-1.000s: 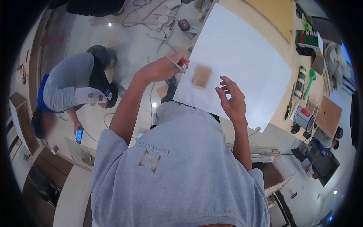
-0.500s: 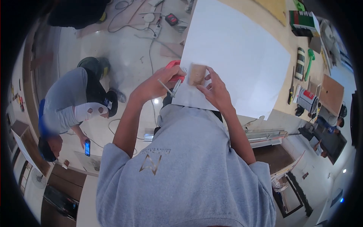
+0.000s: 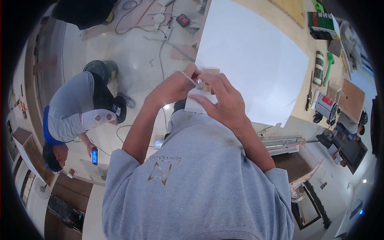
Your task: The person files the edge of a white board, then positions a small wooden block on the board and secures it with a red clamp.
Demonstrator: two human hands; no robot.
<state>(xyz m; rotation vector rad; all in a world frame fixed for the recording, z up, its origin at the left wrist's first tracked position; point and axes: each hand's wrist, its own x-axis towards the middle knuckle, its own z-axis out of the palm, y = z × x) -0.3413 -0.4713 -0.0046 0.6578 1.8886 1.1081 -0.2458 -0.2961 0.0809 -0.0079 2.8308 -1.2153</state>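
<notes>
In my left hand point(image 3: 182, 86) is a red clamp with a metal screw point(image 3: 199, 84) and a thin sliding bar handle point(image 3: 187, 77). The fingers wrap its frame at the near left edge of the white sheet point(image 3: 248, 60). A small brown wooden block point(image 3: 212, 71) lies at that edge, right beside the clamp and partly hidden by my right hand point(image 3: 228, 98). That hand arches over the block with thumb and fingers apart, fingertips right at the clamp's screw end. Most of the clamp's red frame is covered by my fingers.
On the workbench point(image 3: 296, 100) to the right are a green-handled tool point(image 3: 329, 66), a dark roll point(image 3: 318, 68), a can point(image 3: 325, 106) and a green box point(image 3: 322, 26). A person point(image 3: 76, 108) holding a phone point(image 3: 94, 156) crouches at left. Cables point(image 3: 162, 60) cross the floor.
My left hand has brought the clamp right to the block at the sheet's edge. My right hand has let go of the block's side and moved left over it toward the clamp's screw.
</notes>
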